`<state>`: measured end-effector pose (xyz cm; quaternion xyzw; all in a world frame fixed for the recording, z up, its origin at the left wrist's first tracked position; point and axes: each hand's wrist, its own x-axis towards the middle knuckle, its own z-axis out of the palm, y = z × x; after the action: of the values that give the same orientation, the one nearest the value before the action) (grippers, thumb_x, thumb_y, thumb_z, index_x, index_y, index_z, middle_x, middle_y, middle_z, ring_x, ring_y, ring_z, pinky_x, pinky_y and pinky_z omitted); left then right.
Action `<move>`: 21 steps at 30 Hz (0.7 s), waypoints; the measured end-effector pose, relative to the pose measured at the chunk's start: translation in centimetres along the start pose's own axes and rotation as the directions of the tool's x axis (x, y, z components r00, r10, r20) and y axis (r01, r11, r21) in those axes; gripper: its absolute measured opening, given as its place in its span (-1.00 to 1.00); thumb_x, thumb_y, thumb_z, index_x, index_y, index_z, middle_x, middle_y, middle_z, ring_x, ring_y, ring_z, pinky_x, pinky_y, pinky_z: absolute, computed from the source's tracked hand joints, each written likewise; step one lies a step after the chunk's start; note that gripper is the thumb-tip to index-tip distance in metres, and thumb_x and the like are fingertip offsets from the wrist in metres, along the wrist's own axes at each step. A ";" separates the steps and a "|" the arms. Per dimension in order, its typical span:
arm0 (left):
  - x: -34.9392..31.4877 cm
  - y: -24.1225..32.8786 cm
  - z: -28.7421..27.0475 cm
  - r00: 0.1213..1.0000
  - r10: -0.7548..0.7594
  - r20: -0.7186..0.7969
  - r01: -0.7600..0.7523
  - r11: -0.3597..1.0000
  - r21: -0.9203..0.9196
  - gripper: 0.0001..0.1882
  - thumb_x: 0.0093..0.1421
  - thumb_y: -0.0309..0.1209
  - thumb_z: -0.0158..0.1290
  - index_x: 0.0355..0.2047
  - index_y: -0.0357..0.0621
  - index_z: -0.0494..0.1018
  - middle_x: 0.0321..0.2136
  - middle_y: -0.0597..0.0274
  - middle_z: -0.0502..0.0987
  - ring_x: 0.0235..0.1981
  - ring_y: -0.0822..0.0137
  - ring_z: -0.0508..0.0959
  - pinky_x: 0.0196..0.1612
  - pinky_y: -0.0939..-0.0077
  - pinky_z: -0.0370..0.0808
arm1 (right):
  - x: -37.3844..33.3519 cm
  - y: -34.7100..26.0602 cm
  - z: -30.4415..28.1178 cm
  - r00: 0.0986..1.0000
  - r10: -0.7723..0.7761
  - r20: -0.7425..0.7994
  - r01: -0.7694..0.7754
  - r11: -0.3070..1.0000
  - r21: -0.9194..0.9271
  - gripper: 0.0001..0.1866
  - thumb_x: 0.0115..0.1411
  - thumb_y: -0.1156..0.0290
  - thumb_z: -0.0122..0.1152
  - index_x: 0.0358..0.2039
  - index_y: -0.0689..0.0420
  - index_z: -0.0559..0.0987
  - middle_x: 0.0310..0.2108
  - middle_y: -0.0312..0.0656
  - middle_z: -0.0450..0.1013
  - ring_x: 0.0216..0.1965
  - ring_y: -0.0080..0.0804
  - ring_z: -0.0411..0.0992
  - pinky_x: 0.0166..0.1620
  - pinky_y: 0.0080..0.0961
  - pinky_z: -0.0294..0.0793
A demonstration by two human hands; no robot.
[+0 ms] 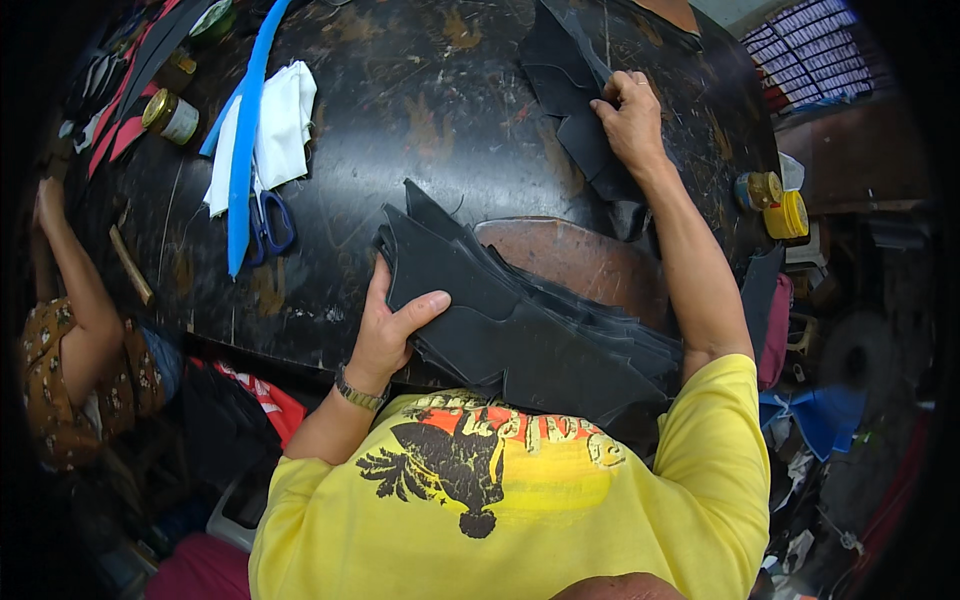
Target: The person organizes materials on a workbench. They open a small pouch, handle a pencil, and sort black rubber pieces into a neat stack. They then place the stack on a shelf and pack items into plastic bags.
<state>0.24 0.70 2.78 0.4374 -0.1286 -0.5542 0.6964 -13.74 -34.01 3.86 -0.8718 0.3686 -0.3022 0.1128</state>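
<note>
My left hand (390, 322) grips the left end of a thick stack of black cut leather-like pieces (500, 320), thumb on top and fingers underneath. The stack lies across the near edge of the table, close to my body, its layers fanned along the far side. Farther off to the right, my right hand (630, 115) pinches the edge of another black cut piece (580, 100), which lies among similar pieces on the table. A brown flat board (580, 255) shows partly from under the stack, between it and my right forearm.
On the left lie blue-handled scissors (272, 228), a white cloth (285, 125), a blue strip (246, 150) and a jar (170, 117). A jar (757, 190) and a yellow tub (787, 215) stand at the right. Another person's arm (85, 270) rests at the far left.
</note>
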 end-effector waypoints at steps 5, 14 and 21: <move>0.3 -0.3 -0.1 0.998 0.052 0.046 -0.051 0.999 -0.014 -0.26 0.12 -0.59 0.17 0.29 -0.28 0.12 0.03 0.04 0.46 0.03 0.24 0.51 0.11 0.37 0.48 | -0.5 -4.1 -4.7 0.999 -0.041 0.024 0.033 0.961 0.276 -0.81 0.03 0.55 0.39 -0.42 0.24 0.50 -0.49 -0.22 0.47 -0.41 -0.52 0.43 -0.30 -0.52 0.43; -0.2 -1.8 -1.6 0.960 0.163 0.228 -0.118 0.973 -0.199 0.38 -0.19 0.43 0.20 0.43 -0.15 -0.12 0.33 0.08 0.18 0.36 0.16 0.19 0.36 0.15 0.19 | -10.8 -14.9 -11.8 0.798 -0.158 0.582 -0.242 0.800 0.549 -0.73 -0.02 0.57 0.45 -0.35 0.23 0.51 -0.31 -0.22 0.52 -0.24 -0.48 0.49 -0.15 -0.52 0.49; -0.1 0.1 0.1 0.998 0.041 0.053 -0.036 0.996 -0.078 -0.09 0.06 -0.53 0.18 0.39 -0.18 -0.01 0.03 0.06 0.44 0.03 0.20 0.52 0.11 0.30 0.51 | -7.6 -8.9 -9.8 0.899 -0.222 0.379 0.047 0.907 0.419 -0.71 0.15 0.29 0.37 -0.22 0.22 0.61 -0.31 -0.24 0.56 -0.28 -0.47 0.51 -0.20 -0.51 0.49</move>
<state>0.20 0.80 2.92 0.3924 -0.1343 -0.5569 0.7196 -18.76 -22.11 12.04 -0.8981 0.2038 -0.1847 0.3431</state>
